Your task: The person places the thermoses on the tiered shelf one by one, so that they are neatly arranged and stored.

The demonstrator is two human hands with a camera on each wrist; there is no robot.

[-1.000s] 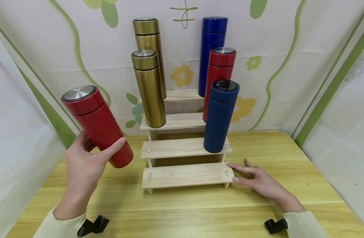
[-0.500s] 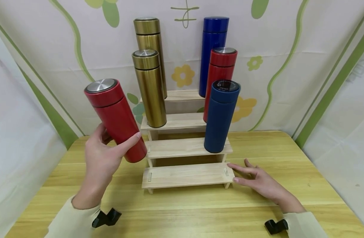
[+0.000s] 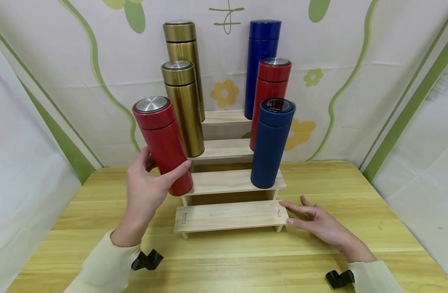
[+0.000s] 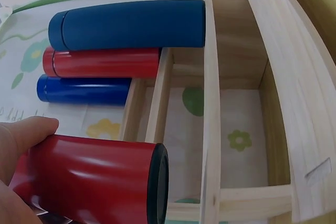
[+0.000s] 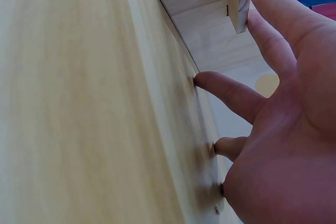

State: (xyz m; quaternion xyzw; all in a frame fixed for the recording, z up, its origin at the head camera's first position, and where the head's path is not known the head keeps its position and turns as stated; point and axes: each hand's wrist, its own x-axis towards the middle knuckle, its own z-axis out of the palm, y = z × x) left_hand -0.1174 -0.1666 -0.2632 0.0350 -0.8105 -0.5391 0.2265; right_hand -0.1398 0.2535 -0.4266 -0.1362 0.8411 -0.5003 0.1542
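Observation:
My left hand (image 3: pixel 145 189) grips a red thermos flask (image 3: pixel 163 140) round its lower part. The flask tilts, its silver lid leaning left, in front of the left end of the second-lowest step (image 3: pixel 224 181) of a wooden step rack. Seen from the left wrist, the dark base of the red flask (image 4: pixel 160 182) hangs apart from the boards. At the right end of the lowest step (image 3: pixel 227 215), my right hand (image 3: pixel 320 224) touches the board with fingertip and thumb. Its other fingers (image 5: pixel 231 95) reach down to the tabletop in the right wrist view, spread and fairly straight.
A dark blue flask (image 3: pixel 271 146) stands on the second-lowest step's right end. Behind it are another red flask (image 3: pixel 273 75) and a bright blue one (image 3: pixel 262 53). Two gold flasks (image 3: pixel 185 110) stand on the upper steps' left side. A patterned cloth (image 3: pixel 319 49) backs the wooden table (image 3: pixel 224 260).
My left hand has carried the red flask rightward, from beside the rack to its left end, and the flask leans less. My right hand has stayed in place.

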